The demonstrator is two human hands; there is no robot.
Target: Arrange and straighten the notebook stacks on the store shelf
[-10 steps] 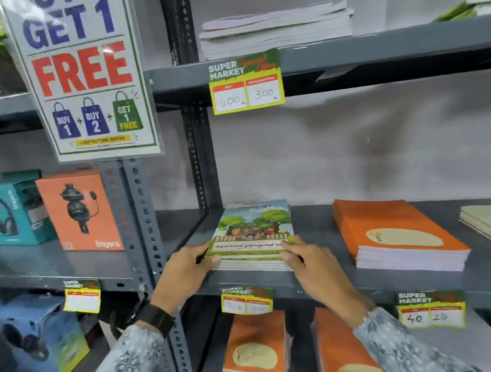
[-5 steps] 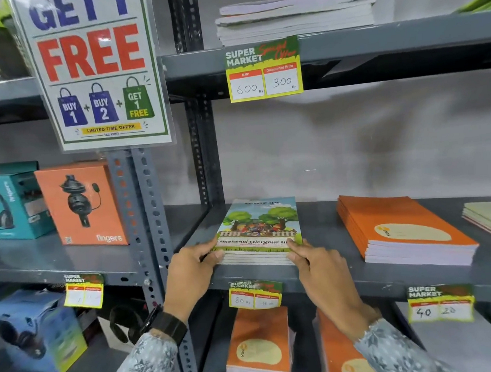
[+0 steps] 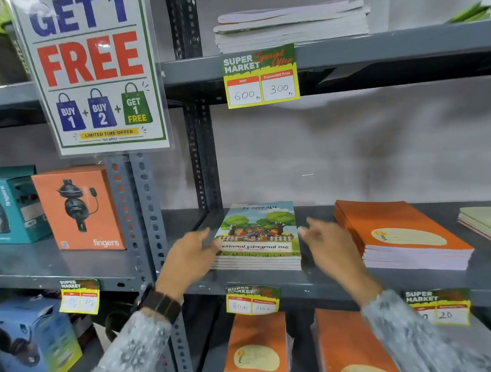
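Two hands (image 3: 189, 255) (image 3: 330, 245) beside one notebook stack (image 3: 257, 239)

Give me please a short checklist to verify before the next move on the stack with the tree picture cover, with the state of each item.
1. Left hand against the left edge of the tree-cover stack: ok, it touches there.
2. Right hand on the right edge: cannot tell, blurred; it looks slightly apart.
3. Stack edges flush at the front: ok, the layers look even.
4. Stack fully on the middle shelf: ok, set back from the front lip.
5. Gap to the orange stack: ok, bare shelf between them.
6. Top-shelf stack neat: not ok, covers curl and overhang.
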